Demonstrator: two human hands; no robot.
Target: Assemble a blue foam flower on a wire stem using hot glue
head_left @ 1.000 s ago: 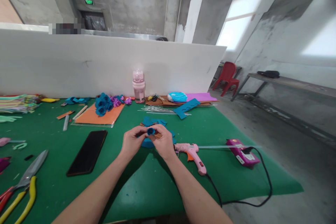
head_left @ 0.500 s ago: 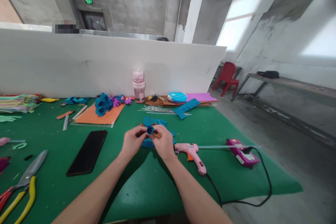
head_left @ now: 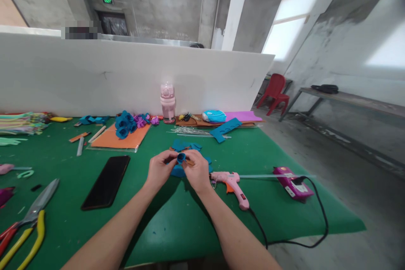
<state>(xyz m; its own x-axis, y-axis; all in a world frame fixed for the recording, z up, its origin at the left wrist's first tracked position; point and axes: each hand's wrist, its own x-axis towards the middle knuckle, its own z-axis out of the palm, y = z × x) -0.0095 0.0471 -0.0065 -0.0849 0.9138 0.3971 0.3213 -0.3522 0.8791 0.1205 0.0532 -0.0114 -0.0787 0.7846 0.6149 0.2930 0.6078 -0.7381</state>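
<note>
Head view: two hands [head_left: 179, 171] pinch one blue roll [head_left: 181, 158].

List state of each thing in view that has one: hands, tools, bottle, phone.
left hand: pinching the blue rolled piece
right hand: pinching the same piece
blue rolled piece: rolled up, held above the green mat
glue gun: lying on its side, cord attached
phone: flat, screen dark
scissors: lying on the mat, blades shut
pink bottle: upright, lid on
</note>
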